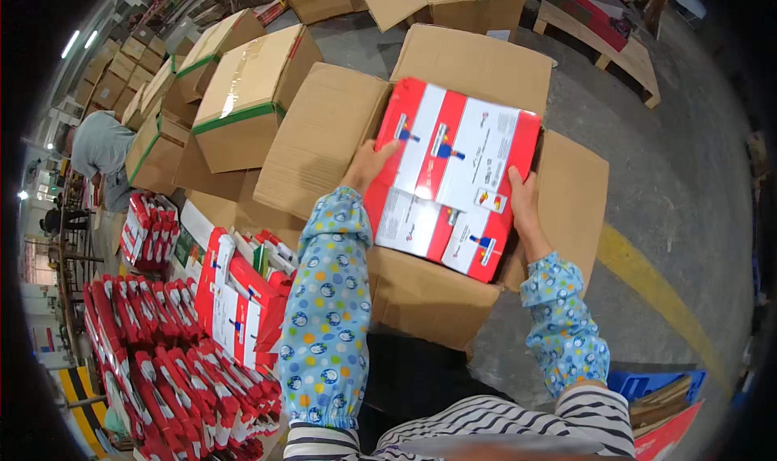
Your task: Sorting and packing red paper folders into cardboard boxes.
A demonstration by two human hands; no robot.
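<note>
Red/wht carton (457, 174), hands (372, 165) (524, 204) on opp. sides, forearms (328, 315) (566, 323) extended fwd

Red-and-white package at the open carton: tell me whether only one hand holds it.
No, the left hand grips the left edge of the package and the right hand its right edge.

Print all across the glossy red-and-white rectangular cardboard packaging (441, 174) now: small dark lettering on its white bands, bolder characters and figures beside a little red-and-yellow picture panel (490, 199)! Over left, a red-and-white cardboard pack (224, 309) carries marks too small to read, and up top, a brown cardboard carton (469, 14) shows a pale, unreadable label (498, 34).
</note>
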